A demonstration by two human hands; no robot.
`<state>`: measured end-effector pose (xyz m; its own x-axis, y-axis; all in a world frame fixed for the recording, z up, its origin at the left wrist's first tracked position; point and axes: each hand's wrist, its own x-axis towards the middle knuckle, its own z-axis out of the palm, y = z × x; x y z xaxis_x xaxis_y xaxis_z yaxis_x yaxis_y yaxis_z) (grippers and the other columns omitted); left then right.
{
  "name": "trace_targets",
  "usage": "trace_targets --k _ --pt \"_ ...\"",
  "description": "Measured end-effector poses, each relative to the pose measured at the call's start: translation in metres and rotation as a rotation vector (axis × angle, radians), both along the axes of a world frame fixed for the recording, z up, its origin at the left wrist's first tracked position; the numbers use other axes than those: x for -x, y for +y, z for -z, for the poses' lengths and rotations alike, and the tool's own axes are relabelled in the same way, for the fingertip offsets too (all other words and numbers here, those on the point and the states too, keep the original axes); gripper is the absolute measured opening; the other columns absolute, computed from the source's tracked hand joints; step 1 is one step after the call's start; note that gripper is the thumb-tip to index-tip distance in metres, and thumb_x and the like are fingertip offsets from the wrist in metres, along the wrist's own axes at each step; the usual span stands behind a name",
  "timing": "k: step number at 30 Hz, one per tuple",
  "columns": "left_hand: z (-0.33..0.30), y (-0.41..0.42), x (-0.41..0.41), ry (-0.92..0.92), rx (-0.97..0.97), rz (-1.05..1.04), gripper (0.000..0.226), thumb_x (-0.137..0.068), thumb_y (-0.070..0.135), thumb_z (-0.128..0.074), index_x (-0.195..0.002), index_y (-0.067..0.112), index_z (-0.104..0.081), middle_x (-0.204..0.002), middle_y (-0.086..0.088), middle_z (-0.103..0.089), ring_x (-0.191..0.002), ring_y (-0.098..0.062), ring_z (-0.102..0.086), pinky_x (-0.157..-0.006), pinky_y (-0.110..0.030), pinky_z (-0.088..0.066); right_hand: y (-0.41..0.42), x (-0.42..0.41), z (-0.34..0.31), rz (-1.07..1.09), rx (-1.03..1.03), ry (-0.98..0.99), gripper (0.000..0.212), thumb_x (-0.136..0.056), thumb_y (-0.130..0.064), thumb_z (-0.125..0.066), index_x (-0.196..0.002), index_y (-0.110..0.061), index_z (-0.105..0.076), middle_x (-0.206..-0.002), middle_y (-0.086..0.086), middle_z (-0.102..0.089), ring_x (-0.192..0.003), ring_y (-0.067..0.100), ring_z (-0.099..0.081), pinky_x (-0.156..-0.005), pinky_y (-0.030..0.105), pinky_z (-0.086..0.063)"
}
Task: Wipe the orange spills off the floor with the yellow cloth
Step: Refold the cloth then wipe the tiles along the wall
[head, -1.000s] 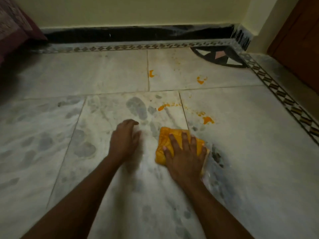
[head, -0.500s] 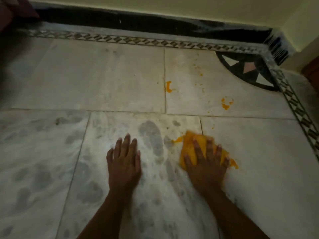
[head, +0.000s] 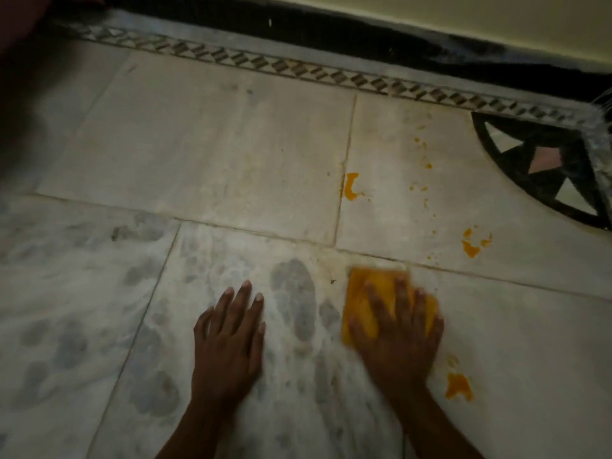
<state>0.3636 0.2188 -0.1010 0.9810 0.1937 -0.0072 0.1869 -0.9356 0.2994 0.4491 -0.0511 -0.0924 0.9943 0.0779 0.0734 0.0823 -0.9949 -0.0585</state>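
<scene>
Here the right hand (head: 399, 329) presses flat, fingers spread, on the yellow cloth (head: 367, 293); the left hand (head: 228, 339) lies open on the floor (head: 198, 144). Orange spills (head: 458, 387) remain at 5, 12 and 1 o'clock from the cloth. No writing is readable.

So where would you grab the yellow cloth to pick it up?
Probably the far edge of the yellow cloth, coming from above. It lies folded flat on the floor with the right hand pressing on its near part, so only the far strip is free to pinch.

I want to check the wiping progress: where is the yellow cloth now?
In the head view the yellow cloth lies flat on the floor right of centre, pressed under the right hand, just below a tile joint; the left hand rests beside it.
</scene>
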Motion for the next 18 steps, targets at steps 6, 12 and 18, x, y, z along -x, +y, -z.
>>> trace_targets --k 6,12,18 --pt "0.009 0.002 0.002 -0.064 0.004 0.001 0.054 -0.102 0.041 -0.042 -0.156 0.032 -0.045 -0.169 0.006 -0.033 -0.157 -0.018 -0.027 -0.119 -0.046 -0.026 0.109 -0.080 0.020 0.067 -0.190 -0.044 0.063 -0.090 -0.069 -0.048 -0.148 -0.045 -0.051 -0.165 0.008 -0.038 -0.154 0.041 -0.027 -0.121 0.069 -0.011" --pt "-0.012 0.002 -0.009 -0.060 0.053 0.009 0.050 -0.093 0.030 -0.045 -0.138 0.018 -0.064 -0.141 -0.008 -0.065 -0.124 -0.035 -0.063 -0.099 -0.042 -0.043 0.019 0.045 -0.001 -0.401 -0.090 -0.012 0.070 -0.083 -0.068 -0.060 -0.149 -0.049 -0.048 -0.166 0.005 -0.036 -0.149 0.039 -0.040 -0.116 0.070 -0.026" --pt "-0.019 0.044 -0.133 -0.160 -0.057 0.173 0.055 -0.093 0.035 -0.043 -0.135 0.006 -0.064 -0.143 -0.018 -0.063 -0.124 -0.038 -0.064 -0.097 -0.049 -0.054 0.023 -0.078 0.003 0.199 -0.093 0.079 0.074 -0.088 -0.079 -0.022 -0.157 -0.051 -0.030 -0.172 0.004 -0.019 -0.157 0.040 -0.013 -0.120 0.071 -0.010"
